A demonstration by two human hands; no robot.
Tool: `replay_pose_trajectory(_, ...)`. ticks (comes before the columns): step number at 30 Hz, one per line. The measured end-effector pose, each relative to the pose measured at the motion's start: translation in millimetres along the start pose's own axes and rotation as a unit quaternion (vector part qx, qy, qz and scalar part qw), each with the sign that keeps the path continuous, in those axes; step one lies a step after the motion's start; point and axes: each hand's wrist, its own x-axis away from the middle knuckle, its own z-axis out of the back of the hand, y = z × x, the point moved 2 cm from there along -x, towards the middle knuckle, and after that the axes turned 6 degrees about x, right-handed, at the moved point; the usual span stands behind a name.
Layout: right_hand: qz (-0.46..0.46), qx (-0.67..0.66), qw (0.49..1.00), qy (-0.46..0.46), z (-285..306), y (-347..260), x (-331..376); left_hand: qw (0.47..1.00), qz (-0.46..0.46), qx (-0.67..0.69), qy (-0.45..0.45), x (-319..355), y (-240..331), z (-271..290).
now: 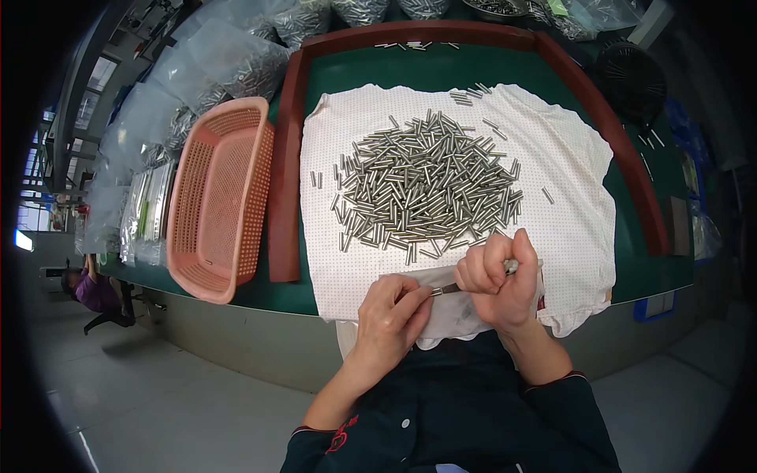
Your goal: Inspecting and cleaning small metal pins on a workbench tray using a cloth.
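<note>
My left hand (392, 314) pinches a short metal pin (436, 292) between thumb and fingers, near the front edge of the table. My right hand (498, 282) is closed in a fist around the handle of a hand tool with a narrow metal blade (450, 288). The blade's tip meets the end of the pin; its exact kind is hidden by my fingers. Under both hands lies a greyish cloth (441, 276). Just beyond them a large heap of metal pins (426, 185) rests on a white dotted cloth (576, 213).
Red-brown rails (285, 181) border the green tabletop (355, 67) on the left, back and right. Left of them stands a pink plastic basket (217, 197). Clear bags of metal parts (244, 67) line the back and left. Another person (98, 292) is at far left.
</note>
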Motion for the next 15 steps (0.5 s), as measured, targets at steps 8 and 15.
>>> replay_pose_trajectory(8,-0.018,0.017,0.999,0.033,-1.6,-0.2,-0.4,1.000,0.023,0.017,0.006,3.9,0.5,-2.7)
replay_pose_trajectory(15,-0.021,0.001,0.999,0.039,-1.9,0.2,-0.8,0.999,0.032,0.019,0.014,3.9,0.5,-3.2)
